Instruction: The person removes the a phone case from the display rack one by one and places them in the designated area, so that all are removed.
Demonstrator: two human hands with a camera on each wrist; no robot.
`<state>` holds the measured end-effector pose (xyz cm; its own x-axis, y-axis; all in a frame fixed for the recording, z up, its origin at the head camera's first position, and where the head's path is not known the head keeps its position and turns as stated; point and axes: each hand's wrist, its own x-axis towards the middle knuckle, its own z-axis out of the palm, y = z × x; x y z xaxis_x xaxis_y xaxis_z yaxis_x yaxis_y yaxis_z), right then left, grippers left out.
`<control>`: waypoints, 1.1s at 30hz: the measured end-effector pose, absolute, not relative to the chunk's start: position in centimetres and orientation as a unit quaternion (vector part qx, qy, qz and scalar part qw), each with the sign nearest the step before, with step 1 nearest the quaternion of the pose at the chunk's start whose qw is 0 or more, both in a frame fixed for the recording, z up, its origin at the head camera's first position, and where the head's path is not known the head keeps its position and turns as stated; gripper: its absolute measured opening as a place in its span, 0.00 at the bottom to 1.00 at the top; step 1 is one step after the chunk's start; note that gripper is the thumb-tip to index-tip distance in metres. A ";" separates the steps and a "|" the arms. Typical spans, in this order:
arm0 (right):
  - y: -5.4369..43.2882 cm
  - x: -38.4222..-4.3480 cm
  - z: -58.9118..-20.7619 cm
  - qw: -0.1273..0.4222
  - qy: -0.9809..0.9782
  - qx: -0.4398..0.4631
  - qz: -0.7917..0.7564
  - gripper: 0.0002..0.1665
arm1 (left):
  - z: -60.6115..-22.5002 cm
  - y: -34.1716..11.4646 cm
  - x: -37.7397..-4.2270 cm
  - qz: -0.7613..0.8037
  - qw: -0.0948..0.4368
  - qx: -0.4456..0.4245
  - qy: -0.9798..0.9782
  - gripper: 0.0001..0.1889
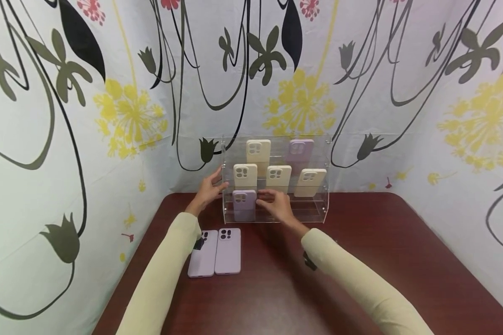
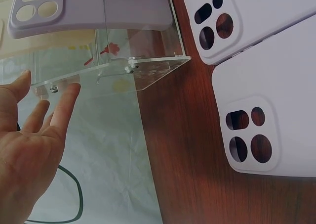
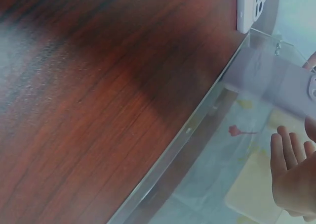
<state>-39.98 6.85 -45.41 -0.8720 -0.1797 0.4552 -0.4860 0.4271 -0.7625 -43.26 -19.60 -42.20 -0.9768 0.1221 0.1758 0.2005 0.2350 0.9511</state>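
Observation:
A lavender phone case [image 1: 244, 204] stands in the lowest tier of a clear acrylic display stand [image 1: 276, 218], at its left end. My right hand [image 1: 278, 204] is just right of this case, thumb close to its edge; in the right wrist view its fingers [image 3: 284, 155] are extended with nothing gripped. At the stand's left side panel is my left hand [image 1: 209, 190]. The left wrist view shows its fingers [image 2: 64, 110] stretched out against the panel, around no object. Two more lavender cases [image 2: 266, 26] lie side by side on the table, back side up.
Cream phone cases [image 1: 245, 174] fill the middle tier. Above them stand another cream case [image 1: 258, 156] and a lavender case [image 1: 300, 153]. The dark red table [image 1: 360, 260] meets a floral-print curtain [image 1: 130, 116] behind and at both sides.

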 end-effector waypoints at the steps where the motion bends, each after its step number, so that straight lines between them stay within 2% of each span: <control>1: 6.7 -40.0 -45.3 0.153 -0.832 0.202 0.494 0.21 | -42.2 -19.6 -43.3 -0.611 0.032 -0.102 -0.784 0.39; 10: 5.7 -40.4 -45.4 0.139 -0.817 0.238 0.506 0.23 | -42.3 -19.5 -43.5 -0.615 0.029 -0.097 -0.782 0.40; 19: 5.4 -40.2 -45.2 0.144 -0.820 0.224 0.507 0.21 | -42.5 -19.3 -43.3 -0.617 0.033 -0.089 -0.781 0.39; 25: 6.1 -39.6 -44.5 0.151 -0.828 0.206 0.500 0.21 | -42.6 -18.9 -43.1 -0.627 0.022 -0.096 -0.773 0.39; 33: 6.1 -39.3 -42.6 0.148 -0.809 0.228 0.521 0.21 | -42.2 -19.4 -43.2 -0.625 0.025 -0.096 -0.774 0.39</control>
